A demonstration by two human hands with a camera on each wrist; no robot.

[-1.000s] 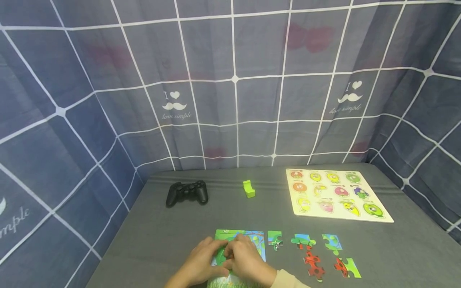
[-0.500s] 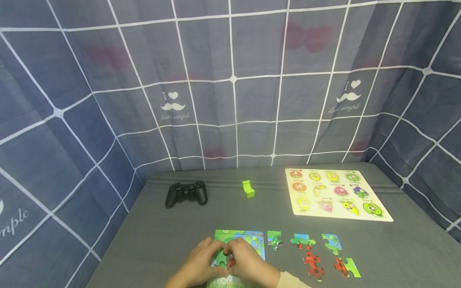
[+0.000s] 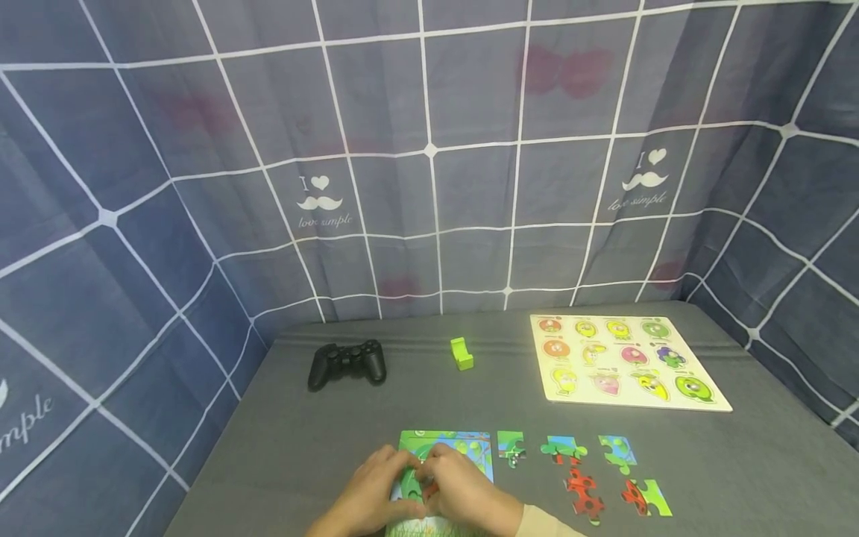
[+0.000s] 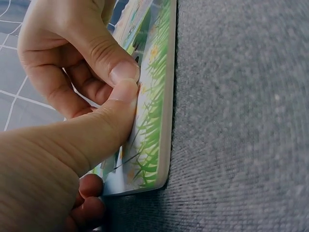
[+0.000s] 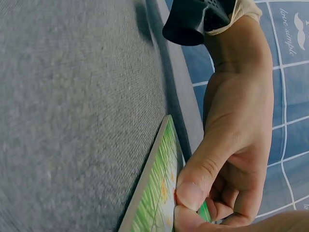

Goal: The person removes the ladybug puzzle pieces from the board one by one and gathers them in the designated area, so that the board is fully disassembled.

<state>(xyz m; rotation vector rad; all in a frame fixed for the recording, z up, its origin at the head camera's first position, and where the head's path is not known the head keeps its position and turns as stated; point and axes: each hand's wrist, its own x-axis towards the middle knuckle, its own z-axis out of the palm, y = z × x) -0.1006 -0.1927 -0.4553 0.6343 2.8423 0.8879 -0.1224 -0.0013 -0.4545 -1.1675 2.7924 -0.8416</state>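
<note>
A jigsaw puzzle board (image 3: pixel 423 526) with a green grassy picture lies near the front of the table. My left hand (image 3: pixel 376 492) grips its left side, thumb on top and some fingertips curled by the edge in the left wrist view. My right hand (image 3: pixel 463 488) is bent over the board's middle, thumb and fingers pinching a partly red puzzle piece (image 3: pixel 430 491), mostly hidden beneath it. Both thumb tips meet over the board in the wrist views. Loose puzzle pieces lie to the right: a green-blue one (image 3: pixel 511 446) and a red one (image 3: pixel 586 496).
More loose pieces lie farther right, including a blue-green piece (image 3: pixel 616 451) and a red-green piece (image 3: pixel 647 498). Behind them is a fruit puzzle board (image 3: pixel 631 362). A black game controller (image 3: pixel 347 363) and a small lime-green block (image 3: pixel 461 354) lie toward the back, before a checked curtain (image 3: pixel 382 186).
Between the first and second frames the right hand's fingers shift slightly and more of the red piece shows. Since then both hands stay nearly in place; the head view tilts slightly.
</note>
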